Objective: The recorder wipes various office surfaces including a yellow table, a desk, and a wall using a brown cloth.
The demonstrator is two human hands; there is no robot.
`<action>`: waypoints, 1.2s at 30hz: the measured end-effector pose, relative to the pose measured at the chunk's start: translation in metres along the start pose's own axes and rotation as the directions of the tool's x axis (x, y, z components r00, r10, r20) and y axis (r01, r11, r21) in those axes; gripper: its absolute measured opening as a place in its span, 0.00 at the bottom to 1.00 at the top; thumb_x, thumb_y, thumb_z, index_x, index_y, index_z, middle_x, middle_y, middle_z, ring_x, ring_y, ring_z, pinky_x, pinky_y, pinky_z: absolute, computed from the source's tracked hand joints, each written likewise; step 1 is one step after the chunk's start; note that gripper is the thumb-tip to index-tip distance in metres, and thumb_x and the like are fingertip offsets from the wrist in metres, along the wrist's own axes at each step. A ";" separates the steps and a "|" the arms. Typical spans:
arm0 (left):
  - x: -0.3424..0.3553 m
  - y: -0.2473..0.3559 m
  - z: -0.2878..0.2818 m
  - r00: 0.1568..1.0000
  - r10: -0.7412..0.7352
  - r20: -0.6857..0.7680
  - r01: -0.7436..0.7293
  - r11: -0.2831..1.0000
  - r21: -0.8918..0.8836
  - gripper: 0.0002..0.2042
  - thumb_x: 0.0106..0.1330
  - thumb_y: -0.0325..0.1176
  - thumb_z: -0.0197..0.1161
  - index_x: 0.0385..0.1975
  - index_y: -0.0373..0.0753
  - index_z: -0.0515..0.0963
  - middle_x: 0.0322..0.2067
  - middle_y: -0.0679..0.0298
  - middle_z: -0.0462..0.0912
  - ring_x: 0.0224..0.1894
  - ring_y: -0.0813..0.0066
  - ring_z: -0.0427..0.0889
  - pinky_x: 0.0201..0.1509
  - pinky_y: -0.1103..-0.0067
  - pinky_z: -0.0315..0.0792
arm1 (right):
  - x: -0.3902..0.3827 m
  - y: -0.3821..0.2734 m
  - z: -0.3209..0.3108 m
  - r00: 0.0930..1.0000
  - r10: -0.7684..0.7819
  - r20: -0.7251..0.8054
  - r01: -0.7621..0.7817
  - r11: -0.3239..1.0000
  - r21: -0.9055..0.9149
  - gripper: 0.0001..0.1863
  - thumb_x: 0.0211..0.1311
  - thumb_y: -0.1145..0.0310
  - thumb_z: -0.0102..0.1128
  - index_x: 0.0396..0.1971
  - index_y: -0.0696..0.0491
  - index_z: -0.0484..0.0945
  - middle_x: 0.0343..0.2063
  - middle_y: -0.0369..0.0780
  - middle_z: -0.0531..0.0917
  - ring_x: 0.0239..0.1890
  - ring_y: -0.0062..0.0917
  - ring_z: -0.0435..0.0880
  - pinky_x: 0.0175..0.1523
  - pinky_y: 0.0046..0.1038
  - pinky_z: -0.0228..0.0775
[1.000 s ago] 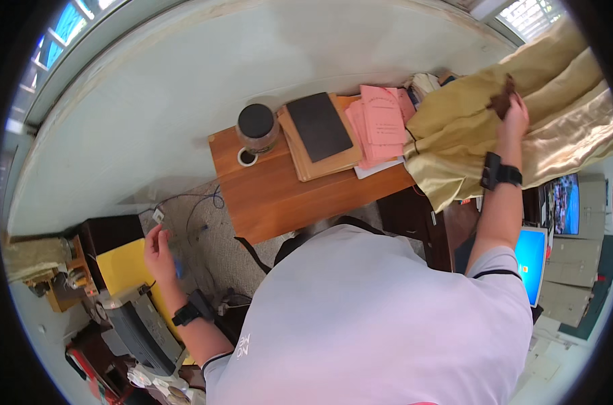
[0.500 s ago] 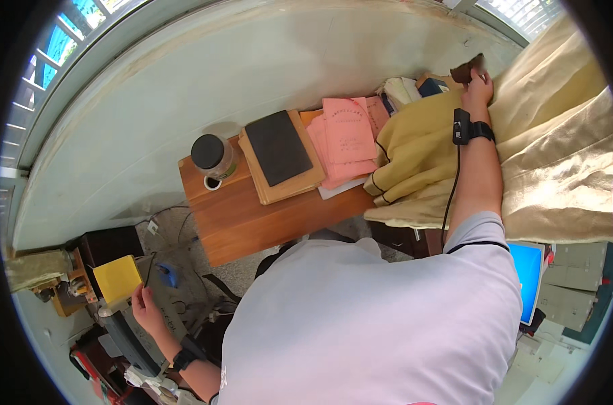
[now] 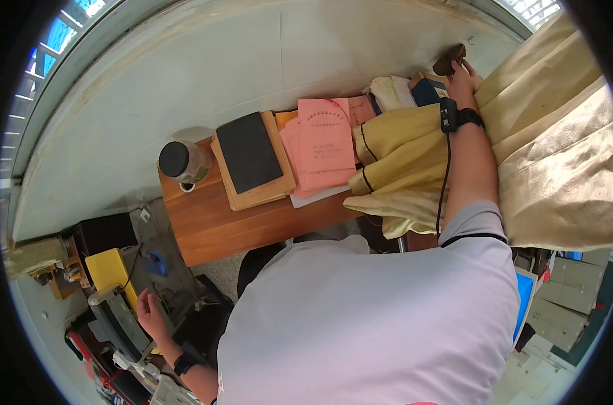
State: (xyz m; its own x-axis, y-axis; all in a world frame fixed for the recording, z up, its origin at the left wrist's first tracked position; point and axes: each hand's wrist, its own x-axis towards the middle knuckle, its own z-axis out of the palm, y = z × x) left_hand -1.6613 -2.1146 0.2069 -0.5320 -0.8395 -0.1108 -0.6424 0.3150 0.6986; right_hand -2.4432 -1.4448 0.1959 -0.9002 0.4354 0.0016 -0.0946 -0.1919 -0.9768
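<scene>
My right hand point(image 3: 460, 74) reaches up to the wall at the far right and is shut on a small dark brown cloth point(image 3: 448, 59), pressed near the pale wall beside the yellow curtain point(image 3: 556, 135). A black band sits on that wrist. My left hand point(image 3: 150, 313) hangs low at the left, fingers loosely apart, empty, next to a grey machine point(image 3: 117, 322). Between them stands a wooden desk point(image 3: 212, 226) with a dark jar point(image 3: 179, 162), a black book on a brown board point(image 3: 249, 154) and pink booklets point(image 3: 323, 138).
A yellow box point(image 3: 110, 268) and a black case point(image 3: 104, 233) stand on the floor at the left, with cables and a blue object point(image 3: 155, 263) by them. Curtain folds drape over the desk's right end. A lit screen point(image 3: 522, 297) and grey cabinets point(image 3: 559, 310) are at the lower right.
My right hand has carried the brown cloth from the curtain up and left to the wall. My left hand has dropped down and away from the cables toward the grey machine.
</scene>
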 end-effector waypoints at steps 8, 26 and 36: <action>-0.022 0.003 -0.002 0.998 -0.057 -0.033 0.057 0.998 0.000 0.13 0.74 0.34 0.59 0.50 0.31 0.80 0.40 0.64 0.84 0.42 0.78 0.82 0.50 0.80 0.75 | -0.004 0.025 0.030 0.986 -0.128 -0.106 0.134 0.989 0.057 0.27 0.56 0.79 0.71 0.54 0.56 0.68 0.47 0.45 0.82 0.47 0.32 0.83 0.50 0.33 0.77; 0.024 0.011 -0.018 1.000 -0.009 0.014 0.008 0.998 0.056 0.14 0.75 0.34 0.59 0.52 0.32 0.79 0.40 0.63 0.84 0.43 0.77 0.82 0.49 0.79 0.75 | -0.160 0.051 0.131 0.925 -0.281 0.255 0.368 0.829 -0.421 0.15 0.45 0.77 0.77 0.34 0.55 0.81 0.30 0.38 0.83 0.34 0.24 0.81 0.41 0.26 0.73; 0.012 -0.005 -0.026 0.997 -0.078 -0.003 0.077 0.993 0.084 0.14 0.75 0.34 0.59 0.52 0.31 0.78 0.41 0.63 0.84 0.43 0.76 0.82 0.50 0.79 0.75 | 0.000 0.025 0.053 0.977 -0.173 -0.126 0.182 0.982 0.057 0.18 0.57 0.81 0.67 0.47 0.56 0.77 0.43 0.42 0.83 0.44 0.30 0.83 0.51 0.31 0.77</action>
State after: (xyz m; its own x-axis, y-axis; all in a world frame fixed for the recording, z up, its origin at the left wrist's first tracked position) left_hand -1.6500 -2.1378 0.2205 -0.4791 -0.8626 -0.1626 -0.7260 0.2852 0.6257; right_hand -2.4683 -1.4958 0.1830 -0.8094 0.5694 0.1441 -0.2805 -0.1593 -0.9465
